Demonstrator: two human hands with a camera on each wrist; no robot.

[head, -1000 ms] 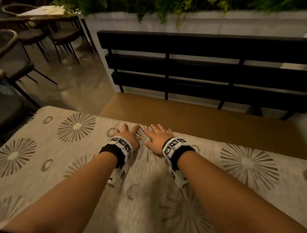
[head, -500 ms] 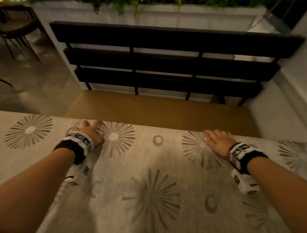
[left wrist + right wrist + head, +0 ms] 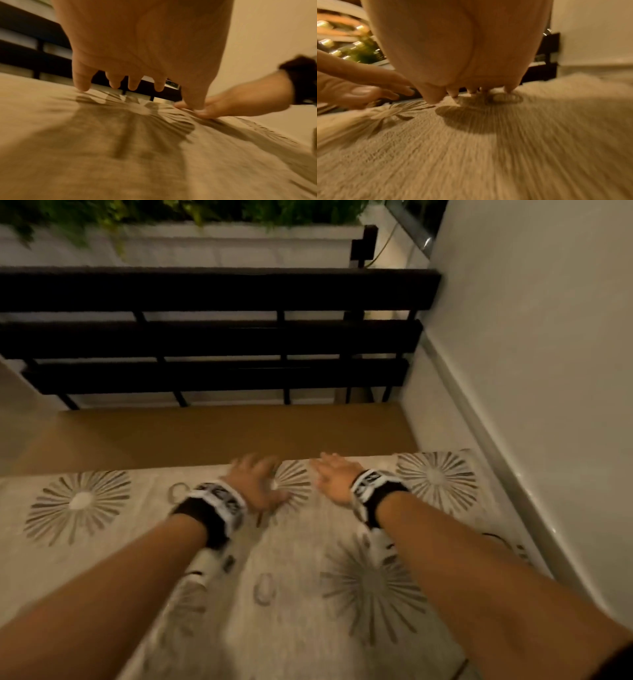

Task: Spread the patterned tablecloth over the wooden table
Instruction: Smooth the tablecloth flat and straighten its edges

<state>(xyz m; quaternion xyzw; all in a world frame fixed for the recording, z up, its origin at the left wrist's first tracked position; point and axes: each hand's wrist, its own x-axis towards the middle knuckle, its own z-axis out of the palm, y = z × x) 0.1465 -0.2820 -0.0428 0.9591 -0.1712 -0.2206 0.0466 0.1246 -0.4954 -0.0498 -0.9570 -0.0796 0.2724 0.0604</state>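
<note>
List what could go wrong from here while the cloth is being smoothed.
1. Both hands, left hand and right hand, press flat near the far edge of the tablecloth; pushing forward could slide it off toward the bench.
2. With no grip on the fabric, open palms may bunch it into wrinkles instead of flattening it.
3. The cloth's right side lies against the wall; it could ride up there unevenly.

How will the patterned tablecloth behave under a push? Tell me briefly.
The tablecloth probably is thin and floppy: it lies flat and creases near the left hand. It would likely slide or bunch rather than move stiffly, so the right hand resting flat suits it.
</note>
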